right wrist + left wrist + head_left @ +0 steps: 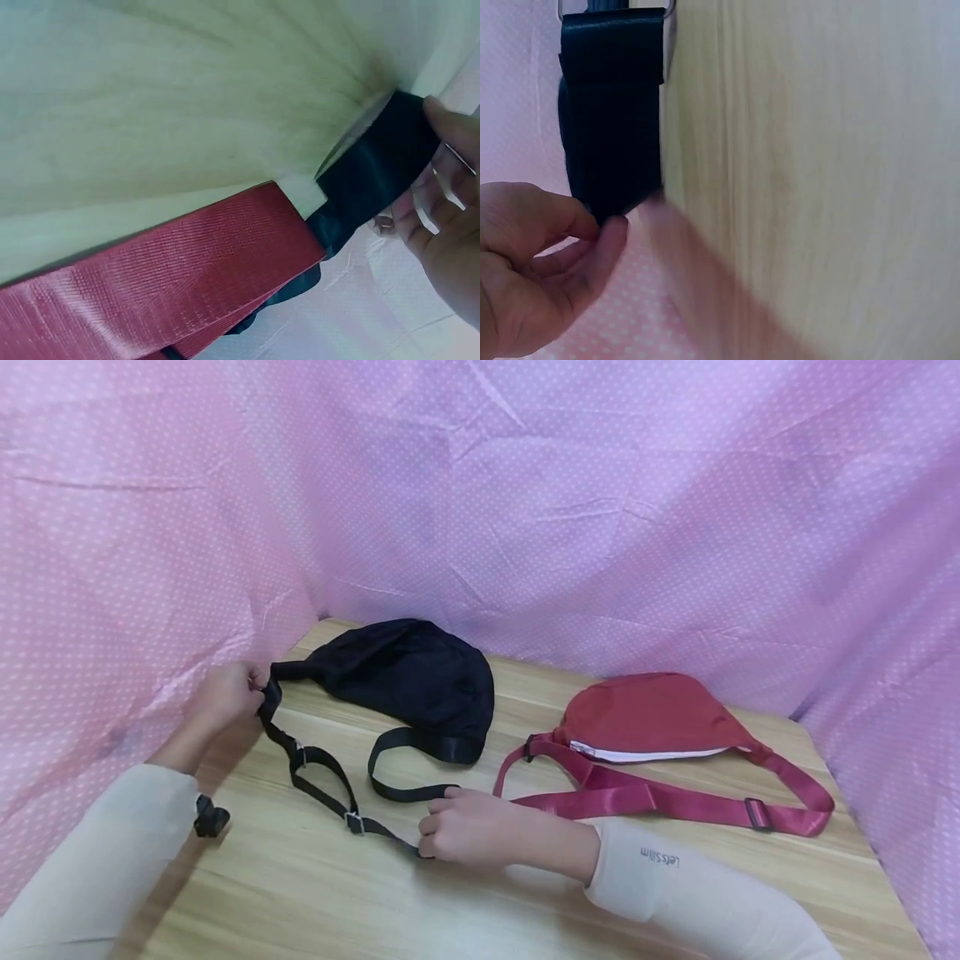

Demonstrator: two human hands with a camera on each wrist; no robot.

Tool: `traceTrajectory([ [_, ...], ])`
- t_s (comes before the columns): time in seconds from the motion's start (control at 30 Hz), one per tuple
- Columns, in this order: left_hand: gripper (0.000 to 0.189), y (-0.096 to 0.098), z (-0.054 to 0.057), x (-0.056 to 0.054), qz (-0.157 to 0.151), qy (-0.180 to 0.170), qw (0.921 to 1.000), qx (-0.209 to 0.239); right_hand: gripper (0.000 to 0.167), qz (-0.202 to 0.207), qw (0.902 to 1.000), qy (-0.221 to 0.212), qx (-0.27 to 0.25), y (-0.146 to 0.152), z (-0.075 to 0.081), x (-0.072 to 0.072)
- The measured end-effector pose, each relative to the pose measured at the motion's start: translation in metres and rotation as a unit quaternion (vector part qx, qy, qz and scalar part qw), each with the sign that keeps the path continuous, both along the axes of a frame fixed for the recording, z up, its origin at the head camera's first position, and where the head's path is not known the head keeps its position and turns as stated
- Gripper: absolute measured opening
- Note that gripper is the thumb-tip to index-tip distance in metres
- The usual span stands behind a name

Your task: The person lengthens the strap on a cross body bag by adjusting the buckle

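A black waist bag (408, 672) lies at the back left of the wooden table, its black strap (306, 787) running forward in a loose curve with metal adjuster buckles (355, 822). At the bag's left end, my left hand (227, 695) pinches the strap between thumb and fingers; the left wrist view shows the wide webbing (615, 142) at the fingertips. My right hand (480, 828) grips the strap farther forward, near the table's middle. There the right wrist view shows a bent black band (382, 154) between thumb and fingers.
A red waist bag (648, 717) with a white zipper lies at the right, its red strap (705, 807) folded in front, close to my right forearm. Pink dotted cloth (570, 510) hangs around the table (315, 902). A small black object (212, 817) is beside my left cuff.
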State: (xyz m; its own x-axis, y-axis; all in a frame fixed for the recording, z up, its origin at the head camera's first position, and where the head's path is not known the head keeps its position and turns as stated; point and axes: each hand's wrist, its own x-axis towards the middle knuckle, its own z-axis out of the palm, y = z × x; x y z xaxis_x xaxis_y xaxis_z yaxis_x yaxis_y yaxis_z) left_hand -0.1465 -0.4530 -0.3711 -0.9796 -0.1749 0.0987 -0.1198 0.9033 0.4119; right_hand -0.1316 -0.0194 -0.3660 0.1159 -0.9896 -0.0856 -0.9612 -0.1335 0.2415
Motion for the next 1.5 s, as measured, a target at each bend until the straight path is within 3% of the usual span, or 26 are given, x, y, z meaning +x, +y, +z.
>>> traceTrajectory([
  [0.13,0.021,0.013,0.007,0.005,-0.017,-0.002,0.9989,-0.043,0.021,-0.002,0.9929,-0.109,-0.048,-0.002,0.005,-0.010],
  [0.23,0.027,0.031,0.012,0.006,-0.049,0.033,0.9956,-0.073,0.017,-0.009,0.9827,-0.157,-0.099,-0.005,0.007,-0.027],
  [0.33,0.023,0.054,0.013,0.002,-0.112,0.067,0.9886,-0.074,0.015,-0.063,0.9725,-0.174,-0.141,-0.006,0.006,-0.050],
  [0.4,0.017,0.070,0.012,-0.001,-0.159,0.064,0.9834,-0.060,0.019,-0.120,0.9651,-0.176,-0.152,-0.006,0.003,-0.066],
  [0.5,0.012,0.097,0.009,-0.004,-0.217,0.011,0.9759,-0.015,0.031,-0.209,0.9536,-0.173,-0.130,-0.005,0.000,-0.083],
  [0.6,0.026,0.121,0.002,-0.007,-0.247,-0.073,0.9660,0.024,0.038,-0.265,0.9438,-0.181,-0.081,-0.004,-0.002,-0.094],
  [0.73,0.039,0.147,-0.008,-0.011,-0.256,-0.166,0.9477,0.094,0.032,-0.276,0.9371,-0.208,-0.047,-0.002,-0.005,-0.104],
  [0.87,0.038,0.167,-0.014,-0.008,-0.269,-0.184,0.9368,0.127,0.036,-0.266,0.9327,-0.243,-0.027,0.001,-0.005,-0.113],
  [0.97,0.033,0.181,-0.013,0.001,-0.308,-0.163,0.9315,0.104,0.047,-0.272,0.9123,-0.306,0.011,0.003,0.001,-0.120],
  [1.1,0.022,0.206,-0.011,0.015,-0.358,-0.142,0.9172,0.103,0.044,-0.298,0.8709,-0.388,0.048,0.005,0.006,-0.130],
  [1.17,0.018,0.221,-0.009,0.022,-0.372,-0.135,0.9111,0.115,0.045,-0.308,0.8629,-0.397,0.055,0.006,0.007,-0.133],
  [1.2,0.018,0.229,-0.008,0.025,-0.378,-0.133,0.9077,0.123,0.045,-0.306,0.8634,-0.397,0.056,0.005,0.007,-0.134],
  [1.37,0.036,0.263,-0.005,0.042,-0.389,-0.143,0.8907,0.188,0.052,-0.297,0.8897,-0.341,0.061,0.006,0.007,-0.131],
  [1.43,0.047,0.274,-0.005,0.050,-0.383,-0.167,0.8781,0.233,0.061,-0.301,0.8935,-0.327,0.061,0.007,0.007,-0.129],
  [1.5,0.055,0.283,-0.005,0.057,-0.380,-0.199,0.8604,0.276,0.065,-0.311,0.8883,-0.332,0.062,0.007,0.008,-0.127],
])
